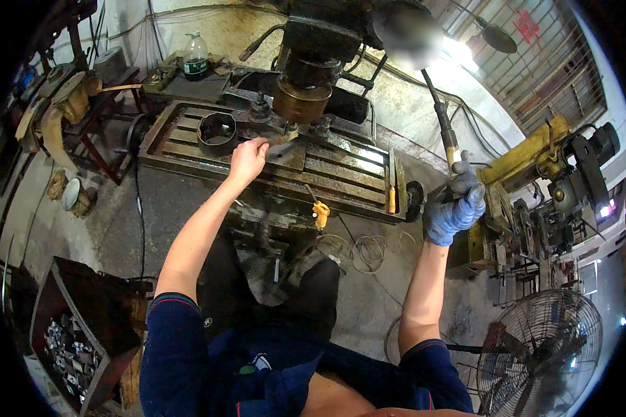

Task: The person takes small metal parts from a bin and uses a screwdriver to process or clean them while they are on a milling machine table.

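A drilling or milling machine stands before me, its round brown spindle head (302, 99) above a slotted metal table (327, 167). My bare left hand (249, 160) is closed at the table's middle, just below the spindle. A small greyish piece (282, 148) shows at its fingertips, too unclear to name. In a blue-grey work glove, my right hand (456, 206) is closed around the lower end of a long machine lever (444, 119). Left of my left hand, a dark round pot (217, 133) sits on the table.
A yellow air blow gun (320, 213) hangs at the table's front edge. A yellow-handled tool (392, 199) lies at its right end. At lower left stands a box (104, 347) of small metal parts, at lower right a caged fan (541, 354). A yellow machine (535, 153) is at right.
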The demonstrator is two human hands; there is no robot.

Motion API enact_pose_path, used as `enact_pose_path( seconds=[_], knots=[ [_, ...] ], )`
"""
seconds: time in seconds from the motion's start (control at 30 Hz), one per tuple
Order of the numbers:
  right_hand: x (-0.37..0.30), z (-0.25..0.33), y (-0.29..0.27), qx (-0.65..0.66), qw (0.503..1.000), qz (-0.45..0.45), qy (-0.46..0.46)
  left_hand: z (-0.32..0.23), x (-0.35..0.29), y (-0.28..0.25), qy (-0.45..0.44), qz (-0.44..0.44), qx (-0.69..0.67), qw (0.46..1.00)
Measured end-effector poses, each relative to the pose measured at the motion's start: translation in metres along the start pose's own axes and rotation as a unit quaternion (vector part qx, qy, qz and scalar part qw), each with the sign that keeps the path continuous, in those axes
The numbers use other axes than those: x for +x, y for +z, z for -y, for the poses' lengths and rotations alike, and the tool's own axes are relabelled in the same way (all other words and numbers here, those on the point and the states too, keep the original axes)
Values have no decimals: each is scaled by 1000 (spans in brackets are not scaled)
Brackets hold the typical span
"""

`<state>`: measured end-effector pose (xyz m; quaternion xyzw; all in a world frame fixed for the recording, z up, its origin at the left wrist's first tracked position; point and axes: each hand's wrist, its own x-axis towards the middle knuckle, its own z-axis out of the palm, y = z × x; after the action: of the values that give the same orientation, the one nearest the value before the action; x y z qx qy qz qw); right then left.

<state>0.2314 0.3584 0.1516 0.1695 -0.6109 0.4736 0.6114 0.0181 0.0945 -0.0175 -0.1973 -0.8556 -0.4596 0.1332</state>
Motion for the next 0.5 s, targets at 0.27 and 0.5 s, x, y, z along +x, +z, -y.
enact_pose_path(
  seconds=[0.27,0.5],
  knots=[
    [16,7,2,-15,1000,-2,-26,-2,4,-1,25,7,23,999],
    [31,13,4,-24,998,19,-56,1,4,6,56,-12,11,998]
  ],
)
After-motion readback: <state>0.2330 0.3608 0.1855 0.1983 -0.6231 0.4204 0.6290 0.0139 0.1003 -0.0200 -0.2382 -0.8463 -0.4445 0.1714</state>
